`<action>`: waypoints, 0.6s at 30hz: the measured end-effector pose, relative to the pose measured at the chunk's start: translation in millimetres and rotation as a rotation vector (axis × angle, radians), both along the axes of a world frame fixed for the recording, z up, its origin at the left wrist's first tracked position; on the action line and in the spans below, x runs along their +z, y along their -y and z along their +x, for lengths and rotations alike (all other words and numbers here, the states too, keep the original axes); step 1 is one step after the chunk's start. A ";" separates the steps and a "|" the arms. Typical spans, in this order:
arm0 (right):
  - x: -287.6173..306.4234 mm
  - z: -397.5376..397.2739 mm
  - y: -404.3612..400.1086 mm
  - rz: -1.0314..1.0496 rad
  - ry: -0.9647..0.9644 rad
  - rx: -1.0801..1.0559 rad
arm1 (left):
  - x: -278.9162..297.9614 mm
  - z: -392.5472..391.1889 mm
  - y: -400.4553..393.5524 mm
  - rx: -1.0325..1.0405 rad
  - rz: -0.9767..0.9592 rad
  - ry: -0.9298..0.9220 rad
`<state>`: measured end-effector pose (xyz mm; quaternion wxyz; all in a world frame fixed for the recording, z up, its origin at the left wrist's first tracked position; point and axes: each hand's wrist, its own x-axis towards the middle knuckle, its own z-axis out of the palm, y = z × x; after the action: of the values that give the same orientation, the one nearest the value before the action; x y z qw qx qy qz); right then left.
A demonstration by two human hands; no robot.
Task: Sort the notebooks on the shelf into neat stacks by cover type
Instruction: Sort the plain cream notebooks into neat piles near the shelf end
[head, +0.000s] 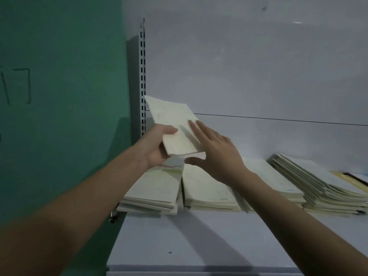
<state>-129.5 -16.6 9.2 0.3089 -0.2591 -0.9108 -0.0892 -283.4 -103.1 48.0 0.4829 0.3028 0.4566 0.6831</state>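
Dim storeroom corner here, pale grey shelf [179,246] running out in front of me, green wall [59,96] on the left with some dark scribble on it, grey back panel [258,66] behind, and a slotted metal upright [142,76] where the two meet.

Nearest stuff on the shelf is the row of cream stacks: left stack [153,192] with a bit of coloured print on its top cover, middle stack [207,192] plain, then a third stack [278,180] half hidden behind my right arm, and a sloppy fanned pile [322,186] further right. Something yellowish peeks out at the far right edge, can't tell what.

Above the left and middle stacks I've got a small bundle [175,126] of notebooks held in the air, tilted. Left hand [157,144] grips its near left corner, thumb over the top and fingers curled under. Right hand [215,148] is released: fingers straight and flat on the cover, thumb under the near edge.

My guess on handling: thin soft covers, light, floppy, and they'll slide off each other. I'd pinch across the spine edge and keep a palm on top.
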 end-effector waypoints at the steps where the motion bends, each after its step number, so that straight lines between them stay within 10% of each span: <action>1: -9.0 1.9 -4.3 -0.102 -0.034 -0.084 | -1.8 -4.9 -0.3 0.043 -0.024 -0.022; 9: -79.5 10.6 -5.9 -0.594 0.493 -0.095 | -25.2 -27.2 -4.8 0.230 -0.110 -0.140; 14: -103.4 39.0 7.0 -0.127 0.458 -0.053 | -35.1 -37.7 2.9 0.193 -0.124 -0.141; 18: -91.2 76.1 1.8 -0.562 0.105 -0.003 | -37.4 -36.2 10.0 0.221 -0.080 -0.134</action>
<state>-53.4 -18.4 -82.0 0.1771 -0.3311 -0.9141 0.1529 -319.6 -113.1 10.5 0.3850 0.2762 0.5451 0.6916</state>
